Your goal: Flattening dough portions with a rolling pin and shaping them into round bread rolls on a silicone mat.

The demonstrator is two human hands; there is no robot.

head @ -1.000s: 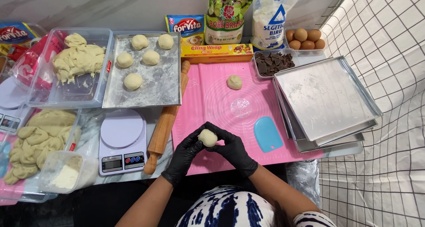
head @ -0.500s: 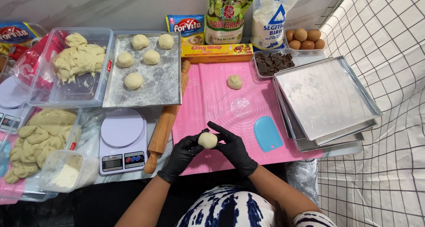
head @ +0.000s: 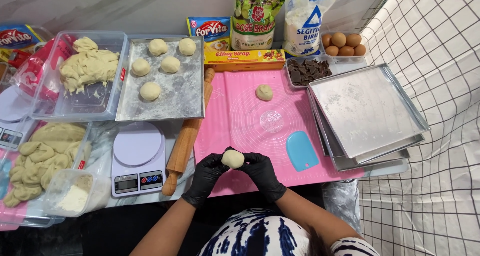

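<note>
Head view: A small dough ball [head: 233, 158] is held between the left hand [head: 207, 176] and the right hand [head: 261, 173], both in black gloves. The grip of each hand is pressed against a side of the ball, fingers curled round it, above the near edge of the pink mat [head: 250, 111]. A second dough ball [head: 264, 92] lies at the far middle of the mat, well apart from the hands. A blue scraper [head: 302, 150] rests just right of the hands, near the mat's right edge. Bare mat is seen between the hands and the far ball.

A rolling pin [head: 186, 138] lies along the mat's left edge, and a kitchen scale [head: 137, 158] stands just left of it. Five dough balls are set on a metal tray [head: 185, 96] at far left. Stacked empty trays [head: 367, 111] overlap the mat's right edge and overhang the desk [head: 385, 167] at the right.
</note>
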